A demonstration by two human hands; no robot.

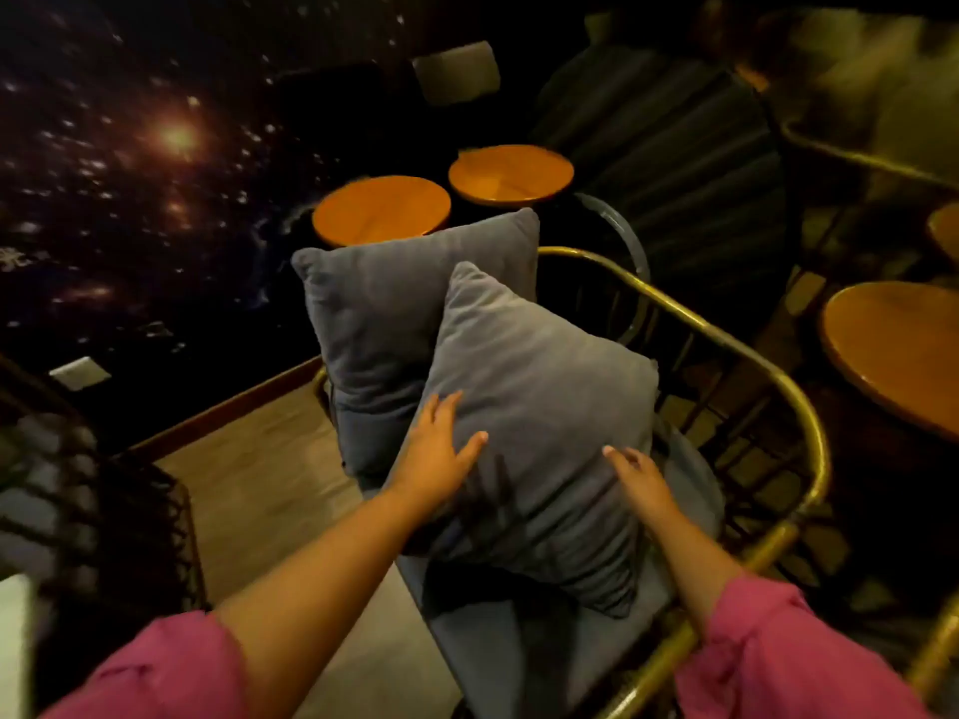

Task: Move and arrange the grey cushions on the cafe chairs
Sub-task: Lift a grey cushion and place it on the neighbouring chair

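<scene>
**Op:** Cushions first. I've got two grey ones on this chair: the near cushion (534,422) stands tilted on the seat pad (519,661), leaning back on the far cushion (384,324), which stands at the far end of the seat.

**Desk:** Are you holding either?

**Op:** Not gripping. My left hand (441,454) lies flat on the near one's lower left face, fingers (449,407) spread. My right hand (638,480) is at its lower right, fingers loosely apart, only touching or just off the cloth; I can't tell which.

**Desk:** How far along?

**Op:** Both cushions are on a chair, so I'd judge the moving mostly done here. The near one sits crooked, a corner up, so straightening looks left. Other chairs are too dark to check.

**Desk:** Materials?

**Op:** Soft, velvety grey cloth, square with pointed corners, plump, creased low down. The seat pad is similar grey fabric. The chair frame (809,422) is curved brass-coloured tube with thin dark spindles. Beyond it stand round counters (381,207) of glossy orange wood, and the floor (270,490) is pale planks.
</scene>
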